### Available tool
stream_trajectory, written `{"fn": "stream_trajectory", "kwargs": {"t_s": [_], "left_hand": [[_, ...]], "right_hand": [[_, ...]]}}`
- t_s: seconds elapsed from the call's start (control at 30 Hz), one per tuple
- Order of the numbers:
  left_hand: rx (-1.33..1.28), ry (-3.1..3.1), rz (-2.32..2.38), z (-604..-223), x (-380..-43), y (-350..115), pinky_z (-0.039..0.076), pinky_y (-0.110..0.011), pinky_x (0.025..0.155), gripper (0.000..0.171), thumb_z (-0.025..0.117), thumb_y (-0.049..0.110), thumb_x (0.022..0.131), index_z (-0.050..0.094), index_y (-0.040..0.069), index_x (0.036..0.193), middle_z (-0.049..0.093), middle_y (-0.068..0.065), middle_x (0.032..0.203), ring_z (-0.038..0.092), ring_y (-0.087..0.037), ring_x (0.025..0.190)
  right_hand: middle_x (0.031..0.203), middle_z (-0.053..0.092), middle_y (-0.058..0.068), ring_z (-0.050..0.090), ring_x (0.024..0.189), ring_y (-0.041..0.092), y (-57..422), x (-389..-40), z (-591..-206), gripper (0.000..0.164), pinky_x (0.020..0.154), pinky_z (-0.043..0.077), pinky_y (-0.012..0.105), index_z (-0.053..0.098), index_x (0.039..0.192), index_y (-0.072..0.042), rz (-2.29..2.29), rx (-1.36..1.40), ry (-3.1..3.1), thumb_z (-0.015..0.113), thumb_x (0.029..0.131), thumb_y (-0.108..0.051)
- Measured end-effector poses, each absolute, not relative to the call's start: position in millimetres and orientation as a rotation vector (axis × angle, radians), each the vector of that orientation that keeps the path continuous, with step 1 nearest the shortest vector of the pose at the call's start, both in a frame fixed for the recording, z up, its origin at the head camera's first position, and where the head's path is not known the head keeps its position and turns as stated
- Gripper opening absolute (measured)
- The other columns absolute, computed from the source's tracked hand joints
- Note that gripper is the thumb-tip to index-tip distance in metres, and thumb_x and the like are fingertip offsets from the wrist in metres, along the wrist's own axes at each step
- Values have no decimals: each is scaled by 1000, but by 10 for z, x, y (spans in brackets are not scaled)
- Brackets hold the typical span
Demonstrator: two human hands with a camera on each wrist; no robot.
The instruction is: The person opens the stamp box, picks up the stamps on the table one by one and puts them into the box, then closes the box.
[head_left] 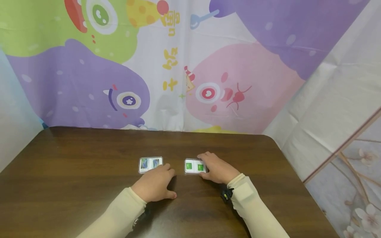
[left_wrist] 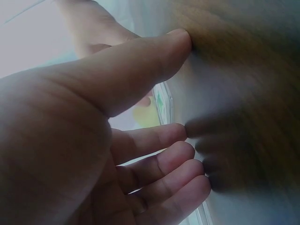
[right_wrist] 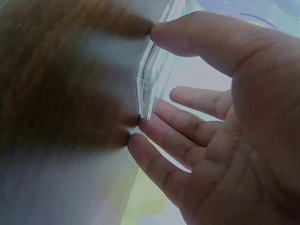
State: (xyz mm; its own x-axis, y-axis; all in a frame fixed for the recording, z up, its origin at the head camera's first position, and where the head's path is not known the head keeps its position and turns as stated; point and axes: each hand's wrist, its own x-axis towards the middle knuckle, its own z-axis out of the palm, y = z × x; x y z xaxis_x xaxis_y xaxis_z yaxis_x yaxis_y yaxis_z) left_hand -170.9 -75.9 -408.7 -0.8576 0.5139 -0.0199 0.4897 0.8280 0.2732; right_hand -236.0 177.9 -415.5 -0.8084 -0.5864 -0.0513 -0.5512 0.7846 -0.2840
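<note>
Two flat clear plastic cases lie on the table. The right case shows two green squares on white. My right hand is at its right end, the thumb at the near edge and fingertips at the far edge. In the right wrist view, thumb and fingers meet the rim of this case. The left case bears two blue-green pictures, its lower right part hidden by my left hand. That hand has its thumb spread from the fingers, nothing between them, and its fingertips reach the tabletop in the left wrist view.
The dark brown wooden table has rounded far corners. Behind it hangs a cloth with cartoon monsters. A pale flowered cloth runs along the right side. Both sleeves are cream, with a black device at the right wrist.
</note>
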Motion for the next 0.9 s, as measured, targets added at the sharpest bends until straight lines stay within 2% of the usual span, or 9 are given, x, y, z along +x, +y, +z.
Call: {"fn": "stream_trajectory", "kwargs": {"t_s": [0.4, 0.6, 0.67, 0.73, 0.9], "left_hand": [[854, 2902, 407, -4099, -1741, -788, 54, -45, 91, 62, 89, 42, 78, 69, 2, 121, 63, -9, 107, 64, -28, 100], [931, 2861, 517, -4011, -1806, -862, 55, -45, 91, 47, 83, 37, 86, 70, 6, 119, 67, -7, 110, 67, -25, 101], [957, 2889, 593, -3946, -1840, -923, 55, -43, 88, 41, 81, 36, 89, 70, 9, 118, 67, -3, 108, 66, -21, 96], [957, 2941, 692, -3862, -1880, -1011, 55, -40, 86, 38, 79, 35, 90, 70, 12, 119, 66, 1, 106, 66, -17, 94], [820, 3143, 862, -3683, -2026, -1337, 55, -44, 90, 41, 75, 35, 94, 66, 12, 126, 67, 0, 112, 68, -21, 103]], "right_hand": [[134, 57, 15, 53, 106, 22, 1824, -2394, -4147, 71, 92, 50, 41, 46, 148, 2, -454, -898, 2801, 79, 92, -27], [143, 54, 13, 54, 128, 26, 1968, -2400, -4104, 73, 107, 47, 46, 44, 152, -2, -543, -823, 2834, 77, 93, -32], [142, 56, 12, 55, 130, 27, 2041, -2391, -4073, 68, 108, 47, 47, 48, 149, -3, -598, -819, 2880, 76, 94, -31], [136, 61, 9, 60, 125, 26, 2115, -2377, -4045, 59, 103, 51, 47, 55, 143, -4, -656, -830, 2948, 75, 95, -29], [118, 69, 4, 67, 105, 24, 2290, -2344, -4018, 32, 89, 56, 46, 69, 123, -8, -712, -801, 3187, 73, 95, -25]]}}
